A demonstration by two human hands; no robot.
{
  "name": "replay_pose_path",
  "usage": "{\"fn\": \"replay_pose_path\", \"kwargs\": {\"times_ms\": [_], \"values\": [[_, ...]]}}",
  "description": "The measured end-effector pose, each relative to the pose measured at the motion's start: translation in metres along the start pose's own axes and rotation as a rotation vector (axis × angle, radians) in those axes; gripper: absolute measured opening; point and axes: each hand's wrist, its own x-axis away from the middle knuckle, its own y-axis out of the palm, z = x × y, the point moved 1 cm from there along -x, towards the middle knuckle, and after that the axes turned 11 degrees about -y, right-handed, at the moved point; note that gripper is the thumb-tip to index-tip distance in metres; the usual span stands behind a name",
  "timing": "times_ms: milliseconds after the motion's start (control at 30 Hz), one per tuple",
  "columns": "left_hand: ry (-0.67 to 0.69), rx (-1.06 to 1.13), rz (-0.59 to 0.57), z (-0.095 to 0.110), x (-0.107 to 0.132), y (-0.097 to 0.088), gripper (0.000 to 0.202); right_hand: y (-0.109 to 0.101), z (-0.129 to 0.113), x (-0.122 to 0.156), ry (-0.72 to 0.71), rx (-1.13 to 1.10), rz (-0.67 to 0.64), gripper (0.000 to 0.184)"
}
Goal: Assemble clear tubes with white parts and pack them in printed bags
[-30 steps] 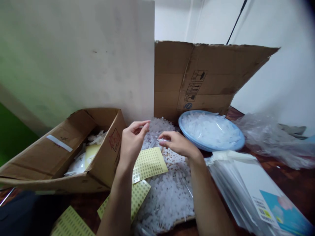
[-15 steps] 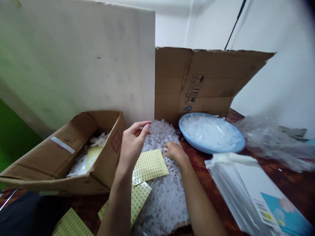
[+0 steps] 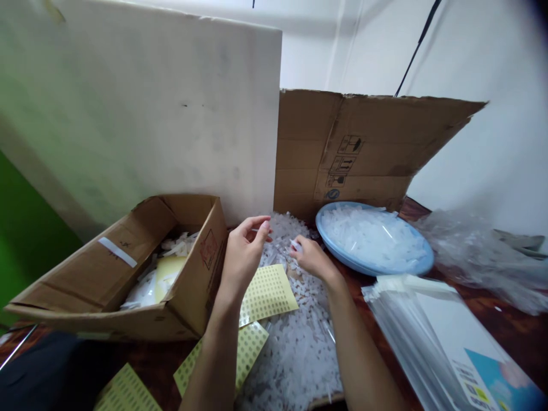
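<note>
A heap of small translucent plastic pieces (image 3: 295, 348) lies between my forearms. Just above it, my right hand (image 3: 314, 258) pinches a small whitish plastic piece (image 3: 295, 245) between thumb and fingers. My left hand (image 3: 245, 248) hovers over the left side of the heap, thumb and fingers curled together. A pale sliver shows at its fingers, too small to name. Below the left hand, a yellow sheet of small round stickers (image 3: 269, 292) rests on the heap, and a second sticker sheet (image 3: 252, 348) lies partly under my left forearm.
At left stands an open cardboard box (image 3: 192, 297) holding white pieces and a yellow sheet. A blue basin (image 3: 355, 264) full of clear pieces sits at right, near a stack of clear plastic bags (image 3: 402, 325) and crumpled plastic film (image 3: 475, 251). Upright cardboard (image 3: 308, 154) stands behind.
My right hand has risen out of the heap, and a whitish plastic piece now shows in its fingers. The left hand keeps its curled pose. The whole view has shifted slightly.
</note>
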Motion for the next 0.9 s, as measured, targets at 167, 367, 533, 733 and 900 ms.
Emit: {"fn": "replay_pose_path", "kwargs": {"times_ms": [167,367,533,733,900], "values": [[0.015,-0.062,0.031,-0.004,0.0,0.005,0.03,-0.028,-0.034,0.007,-0.255,-0.422,0.302,0.011],[0.052,-0.076,-0.007,0.001,0.005,0.005,0.027,-0.038,-0.064,0.016,-0.372,-0.632,0.368,0.016],[0.029,0.108,0.127,0.001,0.001,-0.002,0.03,-0.047,-0.068,0.02,-0.454,-0.544,0.368,0.016],[-0.002,0.195,0.085,0.005,0.002,-0.006,0.028,-0.05,-0.07,0.022,-0.489,-0.471,0.285,0.019],[-0.002,0.185,0.057,0.005,0.003,-0.003,0.028,-0.046,-0.077,0.021,-0.529,-0.482,0.331,0.015]]}}
